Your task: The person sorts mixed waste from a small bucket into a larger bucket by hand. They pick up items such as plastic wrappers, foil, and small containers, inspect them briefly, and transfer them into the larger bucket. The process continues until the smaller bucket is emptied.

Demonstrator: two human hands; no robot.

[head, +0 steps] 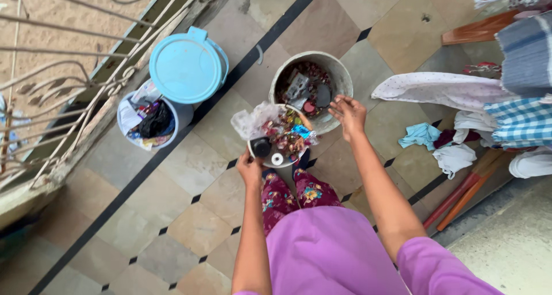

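My left hand [249, 170] grips the near rim of a small white bin [256, 155] heaped with wrappers, a crumpled clear bag and small caps. The bin is held tilted against the rim of a grey metal bucket [339, 72] on the tiled floor. That bucket holds dark scraps, torn packets and a red cap. My right hand [348, 114] hovers over the bucket's near rim, fingers spread and holding nothing. My purple top and flowered trousers show below.
A pale blue bin [130, 122] full of rubbish stands at the left, with its round blue lid [186, 66] leaning by it. An iron railing [75, 82] runs along the left edge. Clothes and cloths [460, 122] lie heaped at the right, beside red-handled sticks [460, 197].
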